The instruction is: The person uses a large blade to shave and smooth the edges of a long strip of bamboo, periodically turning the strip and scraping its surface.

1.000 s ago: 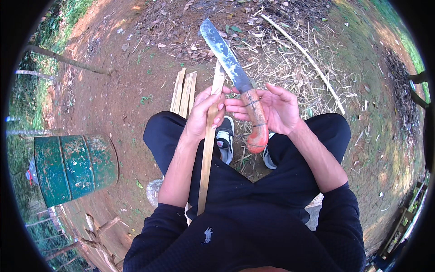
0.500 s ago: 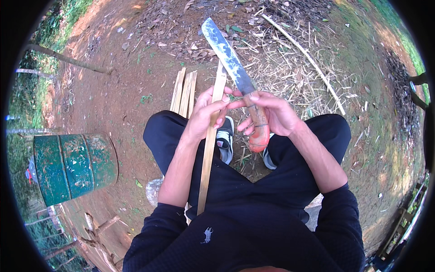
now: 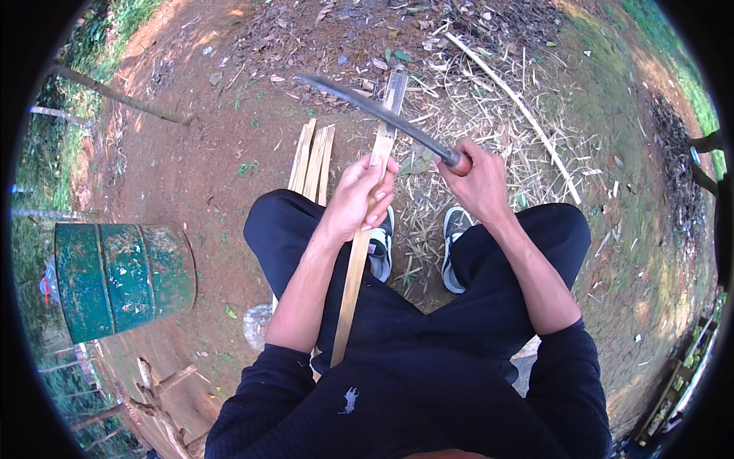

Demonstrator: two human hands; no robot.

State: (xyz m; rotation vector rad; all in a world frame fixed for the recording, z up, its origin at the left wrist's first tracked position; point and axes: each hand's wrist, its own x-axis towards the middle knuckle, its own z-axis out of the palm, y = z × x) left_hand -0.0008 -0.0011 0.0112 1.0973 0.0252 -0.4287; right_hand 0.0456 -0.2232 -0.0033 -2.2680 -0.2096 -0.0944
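My left hand (image 3: pixel 358 197) is closed round a flat, pale wooden strip (image 3: pixel 352 287), likely split bamboo. Its lower end rests against my lap and its far end points away from me. In my right hand (image 3: pixel 479 182) is a machete (image 3: pixel 358 100), gripped by its wooden handle (image 3: pixel 459 162). The blade crosses over the strip near its far end, seen nearly edge-on, with its tip pointing to the far left. Whether blade and strip touch, I cannot tell. Beyond my left knee several similar strips (image 3: pixel 312 162) lie side by side on the ground.
Thin shavings (image 3: pixel 489 138) litter the ground ahead, with a long pale stick (image 3: pixel 514 98) across them. A rusty green drum (image 3: pixel 126 279) lies at the left, near some branches (image 3: pixel 157 402). A clear plastic bag (image 3: pixel 258 325) sits beside my left thigh. My shoes (image 3: pixel 453 249) are between my knees.
My right hand has turned the machete from upright to slanting left, its blade now across the strip. The fingers have wrapped fully round the handle. The strip's far end has tilted slightly right.
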